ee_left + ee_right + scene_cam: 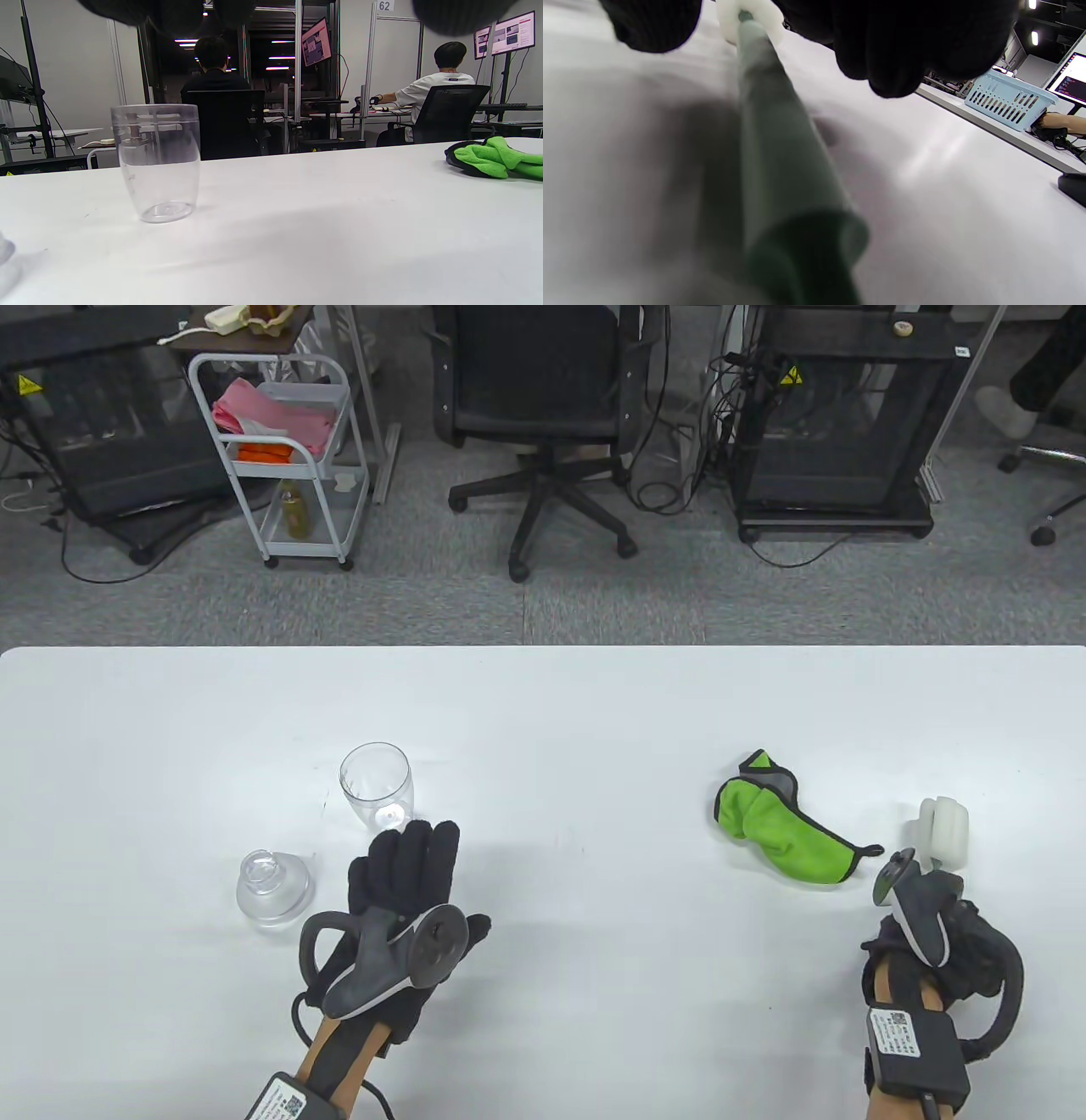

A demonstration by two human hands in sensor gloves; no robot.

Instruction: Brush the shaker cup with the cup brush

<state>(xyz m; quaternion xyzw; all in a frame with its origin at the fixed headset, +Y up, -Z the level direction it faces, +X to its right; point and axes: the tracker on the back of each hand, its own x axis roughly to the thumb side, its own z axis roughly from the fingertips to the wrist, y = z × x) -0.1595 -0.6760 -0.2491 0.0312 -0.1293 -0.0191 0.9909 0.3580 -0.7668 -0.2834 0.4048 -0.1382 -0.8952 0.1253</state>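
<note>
Under the right hand (933, 933) — cup brush (943, 829) handle hidden.

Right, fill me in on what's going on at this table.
A person in black sensor gloves is setting up to brush a cup. The right hand is over the grey-green handle of the white-headed cup brush; whether it grips yet is unclear. The left hand lies open and flat just short of the clear plastic shaker cup, standing upright and untouched. A clear domed lid and a green cloth lie nearby.
</note>
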